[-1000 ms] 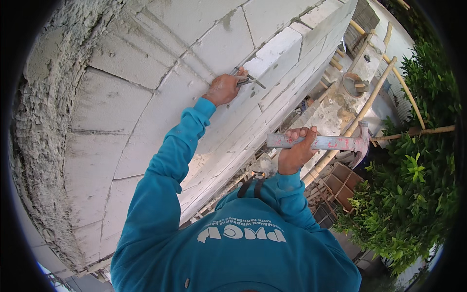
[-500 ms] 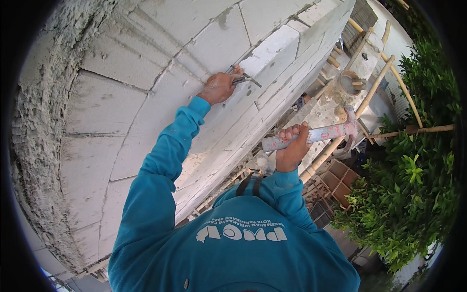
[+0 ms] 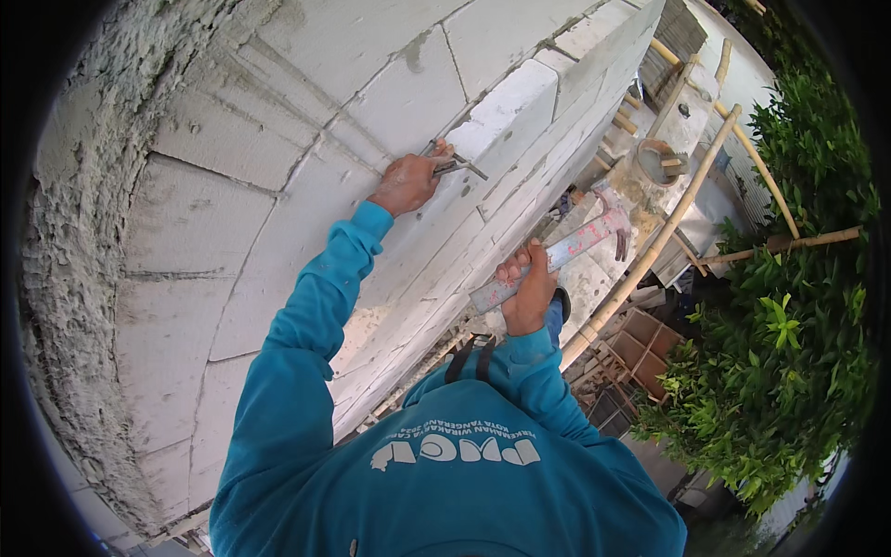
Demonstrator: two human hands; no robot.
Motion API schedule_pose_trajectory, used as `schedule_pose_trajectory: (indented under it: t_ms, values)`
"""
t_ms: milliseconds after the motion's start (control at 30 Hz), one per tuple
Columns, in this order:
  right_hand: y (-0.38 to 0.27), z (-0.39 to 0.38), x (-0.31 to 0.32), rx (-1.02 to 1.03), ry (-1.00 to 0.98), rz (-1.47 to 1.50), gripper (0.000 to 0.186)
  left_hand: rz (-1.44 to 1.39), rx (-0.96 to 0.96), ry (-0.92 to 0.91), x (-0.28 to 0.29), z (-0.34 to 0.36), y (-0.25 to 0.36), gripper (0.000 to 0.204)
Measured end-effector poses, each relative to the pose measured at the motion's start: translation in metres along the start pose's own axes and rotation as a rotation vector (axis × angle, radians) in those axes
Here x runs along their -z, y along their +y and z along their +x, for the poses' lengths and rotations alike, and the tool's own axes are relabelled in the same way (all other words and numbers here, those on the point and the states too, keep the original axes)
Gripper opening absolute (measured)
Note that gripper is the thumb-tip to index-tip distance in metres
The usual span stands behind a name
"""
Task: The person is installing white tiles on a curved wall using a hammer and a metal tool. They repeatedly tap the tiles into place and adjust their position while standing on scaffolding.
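Note:
My left hand (image 3: 406,184) is closed around thin, bent metal rods (image 3: 470,170), up against the pale block wall (image 3: 269,288). They sit close to a notch-like white ledge (image 3: 509,110) in the blockwork; whether a tip enters the wall I cannot tell. In my right hand (image 3: 529,299) is a claw hammer (image 3: 577,243), gripped by its grey handle with worn pinkish-red paint. Its head points up and to the right, apart from both the wall and the rods.
Rough grey mortar (image 3: 88,232) runs down the wall's left side. Right of the wall are a dusty scaffold platform (image 3: 691,111), a round bucket (image 3: 652,163) and bamboo poles (image 3: 687,206). Leafy branches (image 3: 789,371) fill the far right, and a brown compartmented frame (image 3: 650,339) lies below.
The hammer has come left toward the wall, and its head has tilted further upward. My left hand keeps its hold on the rods; the whole view has shifted slightly.

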State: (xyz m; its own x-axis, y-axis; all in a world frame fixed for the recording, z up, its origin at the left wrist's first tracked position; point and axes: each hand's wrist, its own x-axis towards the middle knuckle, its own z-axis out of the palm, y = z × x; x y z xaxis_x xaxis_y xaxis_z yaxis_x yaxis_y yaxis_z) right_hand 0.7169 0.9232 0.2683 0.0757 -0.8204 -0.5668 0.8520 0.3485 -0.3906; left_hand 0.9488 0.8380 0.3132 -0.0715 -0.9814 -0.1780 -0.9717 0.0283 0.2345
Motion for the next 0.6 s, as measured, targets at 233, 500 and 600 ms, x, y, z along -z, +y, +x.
schedule_pose_trajectory:
  t_ms: [233,500,600]
  values:
    - [0.052,-0.029,-0.021,0.014,0.097,0.112,0.010,-0.008,-0.041,0.041,-0.013,0.008,-0.007,0.059]
    - [0.044,-0.014,0.009,-0.259,-0.087,-0.261,0.010,0.016,0.015,0.027,-0.013,0.001,-0.008,0.058]
    - [0.021,-0.011,0.027,-0.226,-0.070,-0.231,0.012,-0.034,-0.009,0.113,-0.018,-0.003,-0.008,0.056]
